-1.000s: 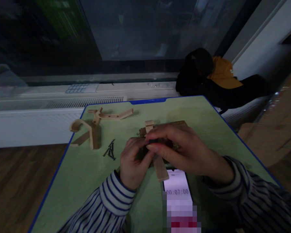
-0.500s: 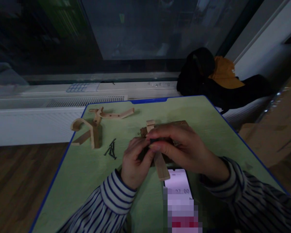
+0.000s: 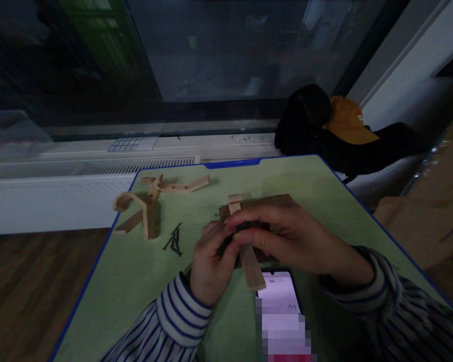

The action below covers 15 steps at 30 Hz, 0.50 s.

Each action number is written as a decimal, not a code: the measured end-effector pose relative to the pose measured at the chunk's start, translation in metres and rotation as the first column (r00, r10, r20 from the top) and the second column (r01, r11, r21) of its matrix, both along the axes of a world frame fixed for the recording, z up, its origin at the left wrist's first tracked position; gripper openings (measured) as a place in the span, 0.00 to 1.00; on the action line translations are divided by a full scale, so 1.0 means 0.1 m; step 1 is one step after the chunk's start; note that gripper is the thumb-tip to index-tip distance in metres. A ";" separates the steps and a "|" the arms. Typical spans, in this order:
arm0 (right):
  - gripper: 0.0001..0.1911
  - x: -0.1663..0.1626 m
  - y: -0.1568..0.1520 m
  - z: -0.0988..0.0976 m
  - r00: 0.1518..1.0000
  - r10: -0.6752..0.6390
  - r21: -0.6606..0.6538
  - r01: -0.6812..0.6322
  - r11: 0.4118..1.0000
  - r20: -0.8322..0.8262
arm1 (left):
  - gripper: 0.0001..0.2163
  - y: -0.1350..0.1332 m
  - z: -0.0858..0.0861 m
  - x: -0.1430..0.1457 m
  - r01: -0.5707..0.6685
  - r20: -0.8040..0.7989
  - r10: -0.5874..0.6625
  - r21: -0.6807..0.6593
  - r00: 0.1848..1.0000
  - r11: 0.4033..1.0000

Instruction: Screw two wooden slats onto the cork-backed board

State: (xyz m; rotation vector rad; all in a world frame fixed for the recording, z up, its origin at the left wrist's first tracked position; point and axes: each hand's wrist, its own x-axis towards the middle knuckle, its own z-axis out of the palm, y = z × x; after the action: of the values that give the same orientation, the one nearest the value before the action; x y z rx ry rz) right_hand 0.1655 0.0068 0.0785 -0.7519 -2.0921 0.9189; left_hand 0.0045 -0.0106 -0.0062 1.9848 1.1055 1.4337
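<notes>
- From my remote station I am watching both bare hands working at the centre of the frame, over a green, blue-edged table (image 3: pixel 117 286).
- Right hand (image 3: pixel 290 239): thumb and forefinger are closing in a narrow pinch on a small dark object (image 3: pixel 249 225); fingers are hiding most of it, so I am not identifying it.
- Left hand (image 3: pixel 213 266): fingers are curling inward, meeting the right fingertips; I cannot tell what, if anything, they are gripping.
- Pale wooden strip (image 3: pixel 253 271): passing beneath the hands at frame centre, its near end pointing toward lower centre.
- Brown wooden block (image 3: pixel 285 199): lying under the strip and right hand, partly covered.
- Dark screws (image 3: pixel 174 241): lying in a loose pile left of centre.
- Curved wooden hooks (image 3: pixel 148 216): resting left of centre, beyond the screws.
- Phone (image 3: pixel 278 286): lying at lower centre, its screen glowing, its lower part pixelated.
- Orange cap (image 3: pixel 349 120): sitting on black fabric (image 3: pixel 302 113), upper right.
</notes>
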 end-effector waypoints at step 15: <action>0.14 0.22 0.01 0.15 0.968 0.090 0.104 -0.117 0.988 0.234 | 0.23 0.07 -0.07 -0.29 0.182 -0.202 -0.198 -0.096 0.959 0.979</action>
State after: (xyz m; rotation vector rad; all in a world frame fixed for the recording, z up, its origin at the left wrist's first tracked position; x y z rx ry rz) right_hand 0.1873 0.0081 0.0937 -0.7208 -2.3848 0.7864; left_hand -0.0245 -0.0041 -0.0130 2.1602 1.0060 1.0880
